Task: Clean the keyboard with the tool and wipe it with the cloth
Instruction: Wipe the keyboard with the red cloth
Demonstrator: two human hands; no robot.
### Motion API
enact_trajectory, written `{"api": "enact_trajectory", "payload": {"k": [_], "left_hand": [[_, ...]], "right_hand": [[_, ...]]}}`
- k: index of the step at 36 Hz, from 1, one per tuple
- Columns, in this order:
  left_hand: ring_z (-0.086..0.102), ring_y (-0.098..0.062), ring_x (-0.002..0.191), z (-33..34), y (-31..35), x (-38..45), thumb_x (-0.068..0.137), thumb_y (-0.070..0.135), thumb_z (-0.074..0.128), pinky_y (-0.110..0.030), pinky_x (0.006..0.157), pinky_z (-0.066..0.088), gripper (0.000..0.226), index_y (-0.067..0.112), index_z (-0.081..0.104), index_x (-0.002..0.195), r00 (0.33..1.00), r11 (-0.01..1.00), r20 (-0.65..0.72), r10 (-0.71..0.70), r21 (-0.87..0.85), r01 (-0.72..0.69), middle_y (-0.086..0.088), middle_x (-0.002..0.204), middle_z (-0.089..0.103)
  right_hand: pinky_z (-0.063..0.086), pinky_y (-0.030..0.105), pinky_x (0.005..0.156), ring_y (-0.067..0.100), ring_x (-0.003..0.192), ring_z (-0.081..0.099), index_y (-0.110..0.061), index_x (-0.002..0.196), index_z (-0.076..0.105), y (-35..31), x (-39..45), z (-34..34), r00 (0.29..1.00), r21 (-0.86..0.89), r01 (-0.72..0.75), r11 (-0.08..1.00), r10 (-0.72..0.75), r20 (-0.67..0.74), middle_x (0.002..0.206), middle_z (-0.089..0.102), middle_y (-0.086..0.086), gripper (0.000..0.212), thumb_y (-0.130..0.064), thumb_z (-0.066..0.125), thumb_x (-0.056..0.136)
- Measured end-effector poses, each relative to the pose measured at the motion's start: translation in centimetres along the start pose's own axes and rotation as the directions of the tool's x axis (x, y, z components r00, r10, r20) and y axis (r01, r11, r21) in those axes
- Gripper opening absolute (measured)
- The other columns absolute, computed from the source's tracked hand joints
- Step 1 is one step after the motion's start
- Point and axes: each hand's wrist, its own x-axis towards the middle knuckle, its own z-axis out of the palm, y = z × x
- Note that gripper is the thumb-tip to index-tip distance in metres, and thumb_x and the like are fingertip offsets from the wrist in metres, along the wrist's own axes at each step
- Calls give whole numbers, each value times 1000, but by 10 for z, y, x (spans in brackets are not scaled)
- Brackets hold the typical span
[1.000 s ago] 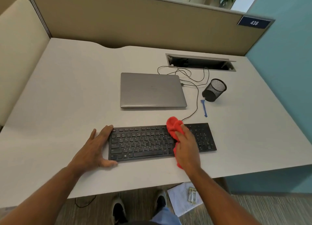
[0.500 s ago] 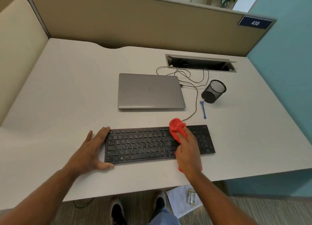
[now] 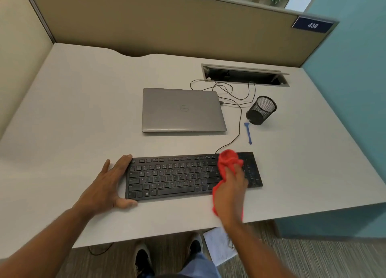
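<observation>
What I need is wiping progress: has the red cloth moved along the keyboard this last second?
Yes. The red cloth in the right hand slid rightward along the keyboard, from left of where the cable enters to right of it.

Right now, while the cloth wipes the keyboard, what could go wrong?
1. The red cloth passes where the black cable leaves the keyboard; it might snag it.
2. A pulled cable could perhaps disturb the blue tool or mesh cup nearby.
</observation>
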Motion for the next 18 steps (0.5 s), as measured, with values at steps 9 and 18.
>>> {"api": "enact_trajectory", "payload": {"k": [9, 18], "left_hand": [[16, -13, 155, -1, 1, 0, 62, 90, 71, -28, 125, -18, 141, 29, -3, 165, 1000, 1000, 8, -9, -14, 9, -3, 171, 22], [22, -21, 156, -1, 2, 0, 62, 90, 72, -27, 124, -19, 142, 28, -3, 165, 1000, 1000, 21, -22, -17, 22, -2, 171, 20]], "right_hand": [[51, 48, 100, 27, 117, 47, -17, 137, 61, 42, 7, -27, 990, -190, 139, 972, -131, 54, 147, 50, 4, 65, -3, 80, 77], [47, 41, 101, 23, 117, 43, -21, 135, 63, 9, -11, -8, 961, -150, 263, 953, -246, 127, 150, 49, -2, 55, 0, 71, 84]]}}
